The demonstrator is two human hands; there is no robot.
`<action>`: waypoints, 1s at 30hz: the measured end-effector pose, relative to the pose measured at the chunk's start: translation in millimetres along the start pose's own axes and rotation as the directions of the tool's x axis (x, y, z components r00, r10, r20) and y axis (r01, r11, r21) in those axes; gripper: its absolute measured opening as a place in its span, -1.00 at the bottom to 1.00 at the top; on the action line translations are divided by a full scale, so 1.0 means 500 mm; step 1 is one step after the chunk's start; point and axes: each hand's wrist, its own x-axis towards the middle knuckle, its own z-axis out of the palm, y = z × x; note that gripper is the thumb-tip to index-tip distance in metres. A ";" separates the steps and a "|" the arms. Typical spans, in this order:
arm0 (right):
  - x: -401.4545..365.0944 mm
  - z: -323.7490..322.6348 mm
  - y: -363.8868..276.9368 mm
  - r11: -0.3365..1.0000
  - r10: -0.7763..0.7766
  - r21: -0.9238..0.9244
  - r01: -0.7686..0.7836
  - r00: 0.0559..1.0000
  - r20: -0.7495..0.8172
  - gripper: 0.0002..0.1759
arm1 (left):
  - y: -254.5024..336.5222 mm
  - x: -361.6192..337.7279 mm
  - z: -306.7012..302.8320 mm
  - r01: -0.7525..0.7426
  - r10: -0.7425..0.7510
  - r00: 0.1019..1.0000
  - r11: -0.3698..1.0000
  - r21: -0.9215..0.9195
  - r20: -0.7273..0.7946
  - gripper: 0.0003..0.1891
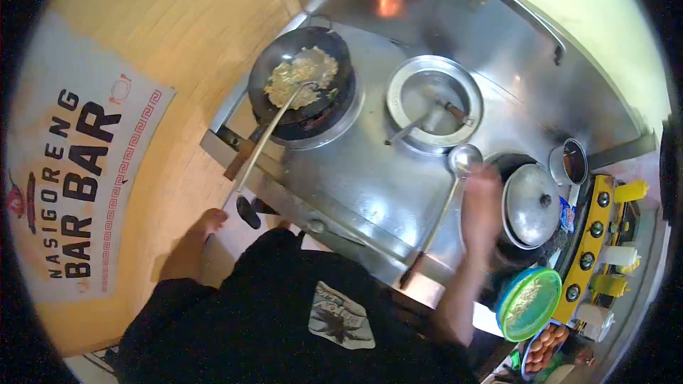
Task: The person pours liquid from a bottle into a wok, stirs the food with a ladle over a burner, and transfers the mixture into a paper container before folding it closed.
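My left hand (212, 222) is closed at the lower end of a long-handled wok spatula (274, 124), left of the counter's front edge. The spatula's head rests among pale fried food (302, 71) in a dark wok (274, 67) on the left burner. My right hand (484, 203) is smeared by motion and its fingers do not show clearly. It is over the right part of the counter, between a ladle (464, 159) with a wood-ended handle and a pot under a domed metal lid (530, 203).
A round metal pot of liquid (434, 75) with utensils in it is set into the steel counter (341, 163). At right are a small saucepan (569, 161), a green basin (511, 316), eggs (546, 348) and squeeze bottles (610, 286). A tap (526, 11) juts from the back wall.
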 end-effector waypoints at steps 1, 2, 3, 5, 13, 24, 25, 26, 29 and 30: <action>-0.027 0.168 -0.097 0.780 -0.001 0.585 -0.224 0.934 0.358 -0.54 | 0.070 -0.069 0.104 -0.139 0.141 0.989 0.990 0.030 -0.047 -0.69; -0.015 0.274 -0.232 0.708 -0.089 0.566 -0.422 0.742 0.664 -0.37 | -0.012 0.107 0.045 -0.297 0.292 0.934 0.955 -0.007 0.208 -0.64; -0.010 0.303 -0.393 0.623 -0.068 0.500 -0.601 0.595 0.801 -0.18 | 0.025 0.100 0.110 -0.433 0.467 0.876 0.649 0.625 0.122 -0.59; -0.029 0.668 -0.437 0.774 -0.096 0.427 -0.468 0.580 0.809 -0.09 | 0.102 0.098 0.222 -0.156 0.214 0.971 0.905 0.395 -0.109 -0.57; -0.103 0.671 -0.509 0.886 0.223 0.305 -0.349 0.898 0.379 -0.55 | 0.037 0.403 0.304 -0.341 0.294 0.865 0.939 0.045 0.407 -0.65; -0.070 0.484 -0.704 0.791 0.287 -0.599 0.121 0.792 0.538 -0.28 | -0.004 0.544 0.350 0.396 -0.005 0.858 0.641 -0.657 0.513 -0.80; -0.086 0.468 -0.703 0.762 0.335 -0.641 0.087 0.794 0.507 -0.25 | 0.045 0.487 0.292 0.507 0.035 0.772 0.569 -0.647 0.635 -0.81; -0.102 0.457 -0.703 0.729 0.383 -0.682 0.062 0.789 0.481 -0.23 | 0.086 0.417 0.242 0.614 0.109 0.649 0.510 -0.603 0.753 -0.81; -0.034 0.547 -0.650 0.794 0.301 -0.608 0.001 0.868 0.395 -0.24 | 0.140 0.315 0.204 0.560 0.086 0.694 0.559 -0.611 0.715 -0.72; -0.027 0.570 -0.649 0.847 0.226 -0.532 -0.011 0.913 0.340 -0.26 | 0.156 0.277 0.189 0.552 0.085 0.698 0.569 -0.610 0.711 -0.72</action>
